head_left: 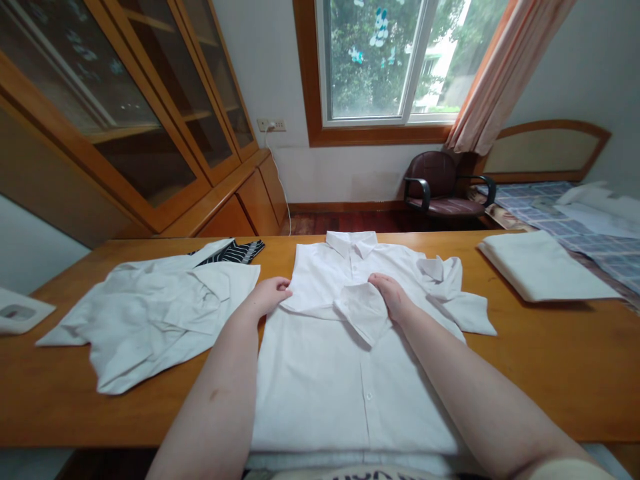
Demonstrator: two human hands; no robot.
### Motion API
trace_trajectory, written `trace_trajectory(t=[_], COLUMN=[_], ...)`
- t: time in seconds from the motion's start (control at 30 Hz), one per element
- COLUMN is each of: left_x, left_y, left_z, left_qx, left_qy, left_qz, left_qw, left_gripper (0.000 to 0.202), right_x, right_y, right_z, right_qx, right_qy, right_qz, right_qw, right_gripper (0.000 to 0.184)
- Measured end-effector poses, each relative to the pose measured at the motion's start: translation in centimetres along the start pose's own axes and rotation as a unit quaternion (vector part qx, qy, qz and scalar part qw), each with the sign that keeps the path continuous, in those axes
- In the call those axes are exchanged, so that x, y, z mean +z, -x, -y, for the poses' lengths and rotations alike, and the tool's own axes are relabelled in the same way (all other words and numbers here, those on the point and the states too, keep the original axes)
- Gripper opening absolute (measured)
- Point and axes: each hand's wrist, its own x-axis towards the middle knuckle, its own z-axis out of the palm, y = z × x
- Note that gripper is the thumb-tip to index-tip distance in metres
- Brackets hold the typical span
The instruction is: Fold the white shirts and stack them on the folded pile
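Flat shirt sits centre of table, at near edge. Crumpled shirt left of it, striped garment behind that. Folded cloth far right. Chair behind table.

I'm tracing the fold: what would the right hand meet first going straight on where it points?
Probably the collar, across the shirt it rests on; the right hand points up-left, though depth is unclear.

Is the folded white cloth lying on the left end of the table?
No, the folded white cloth lies at the table's right end.
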Motion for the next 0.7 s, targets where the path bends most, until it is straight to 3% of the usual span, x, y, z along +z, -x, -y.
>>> trace_trajectory(t=[0.27, 0.43, 0.7], left_x=[0.6, 0.6, 1.5], left_y=[-0.8, -0.3, -0.5], left_z=[1.0, -0.5, -1.6], left_qx=[0.036, 0.021, -0.009], left_qy=[0.025, 0.039, -0.090], left_qz=[0.002, -0.061, -0.111], left_qw=[0.999, 0.997, 0.990], left_gripper=[0.070, 0.049, 0.024], right_x=[-0.6, -0.3, 0.5], right_y=[-0.4, -0.2, 0.7], right_z=[-0.4, -0.5, 0.5], right_qx=[0.000, 0.012, -0.021], right_qy=[-0.039, -0.028, -0.002], right_qz=[0.015, 0.018, 0.076], right_qw=[0.999, 0.999, 0.997], right_gripper=[0.021, 0.021, 0.041])
